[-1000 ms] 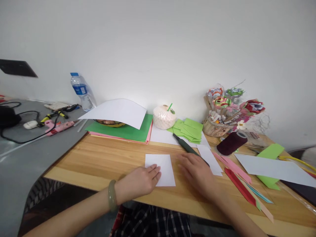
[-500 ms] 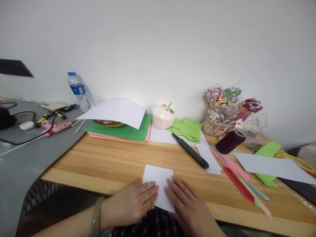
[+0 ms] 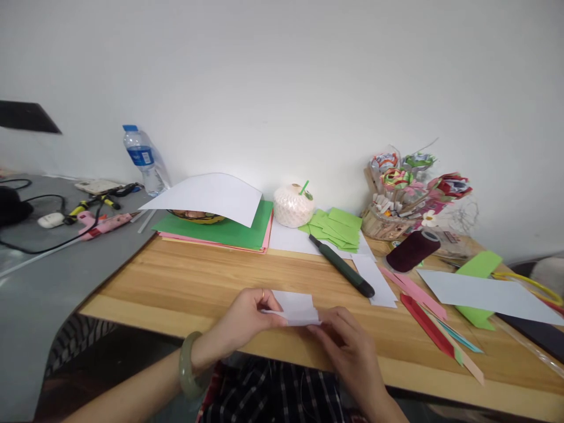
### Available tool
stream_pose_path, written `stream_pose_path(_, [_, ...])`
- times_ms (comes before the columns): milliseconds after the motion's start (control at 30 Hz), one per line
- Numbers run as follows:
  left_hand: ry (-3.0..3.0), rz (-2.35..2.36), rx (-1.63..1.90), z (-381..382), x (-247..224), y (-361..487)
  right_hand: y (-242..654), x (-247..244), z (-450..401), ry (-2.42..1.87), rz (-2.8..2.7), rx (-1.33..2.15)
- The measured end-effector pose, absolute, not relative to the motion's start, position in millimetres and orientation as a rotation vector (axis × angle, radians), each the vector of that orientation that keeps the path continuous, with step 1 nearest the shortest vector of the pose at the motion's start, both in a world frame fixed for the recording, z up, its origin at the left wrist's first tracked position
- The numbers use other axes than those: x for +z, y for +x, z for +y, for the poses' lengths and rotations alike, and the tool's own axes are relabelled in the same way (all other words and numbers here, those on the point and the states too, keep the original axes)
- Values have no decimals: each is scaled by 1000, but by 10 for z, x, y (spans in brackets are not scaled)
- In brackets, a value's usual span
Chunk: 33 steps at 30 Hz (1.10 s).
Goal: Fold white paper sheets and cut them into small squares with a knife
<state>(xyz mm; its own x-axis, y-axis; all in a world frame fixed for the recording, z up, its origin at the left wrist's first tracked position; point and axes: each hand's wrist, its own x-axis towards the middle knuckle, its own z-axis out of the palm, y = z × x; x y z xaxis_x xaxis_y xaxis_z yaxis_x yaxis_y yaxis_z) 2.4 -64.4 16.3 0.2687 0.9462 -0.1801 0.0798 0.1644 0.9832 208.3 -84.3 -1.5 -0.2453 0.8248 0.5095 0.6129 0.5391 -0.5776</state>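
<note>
A small sheet of white paper [image 3: 295, 303] lies near the table's front edge, its near part bent up and folded over toward the back. My left hand [image 3: 251, 314] pinches the left end of the fold between thumb and fingers; it wears a ring, with a green bangle [image 3: 189, 364] on the wrist. At the fold's right end, my right hand [image 3: 348, 341] grips the paper with curled fingers. Behind the paper, to the right, a dark green craft knife [image 3: 341, 267] rests on the table beside narrow white paper pieces [image 3: 374, 282].
Green paper squares [image 3: 337, 226], a wrapped coconut [image 3: 294, 205] and stacked coloured sheets [image 3: 238, 229] line the back. At right are a maroon thread spool [image 3: 413, 251], paper strips [image 3: 429, 326] and a basket of paper flowers [image 3: 388, 223]. A pink glue gun [image 3: 108, 225] lies left.
Both hands were lying flat on the sheet. Now they pinch its near edge, which has been lifted and folded away from me, and the hands sit slightly farther forward.
</note>
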Motion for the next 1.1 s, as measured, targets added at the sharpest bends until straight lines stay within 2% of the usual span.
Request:
stream_pose_path(167, [1175, 1063, 993, -545, 239, -71, 2218, 63, -832, -1122, -1959, 248])
stream_pose_path(300, [1606, 1097, 1208, -419, 204, -293, 2400, 87, -866, -1053, -1986, -170])
stream_pose_path(400, [2145, 1117, 1084, -332, 107, -572, 2443, 95, -941, -970, -2120, -454])
stream_pose_path(467, [2434, 1279, 898, -308, 29, -749, 2403, 79, -1001, -948, -2231, -521])
stream_pose_path(533, [2589, 1433, 785, -346, -23, -838, 2323, 36, -1052, -959, -2298, -509])
stream_pose_path(600, [2676, 1458, 847, -462, -26, -781, 2225, -26, -1082, -974, -2295, -471])
stream_pose_path(700, [2775, 1169, 987, -732, 25, -440, 2083, -94, -1092, -981, -2236, -390])
stream_pose_path(800, [2761, 995, 864, -946, 31, -31, 2007, -69, -1082, -938, -2229, -196])
stream_pose_path(933, [2457, 987, 1102, -992, -62, 190, 2113, 29, -1056, -934, -2298, 89])
stream_pose_path(1100, [2161, 1130, 1112, -959, -144, 143, 2405, -33, -1021, -1207, -2125, 272])
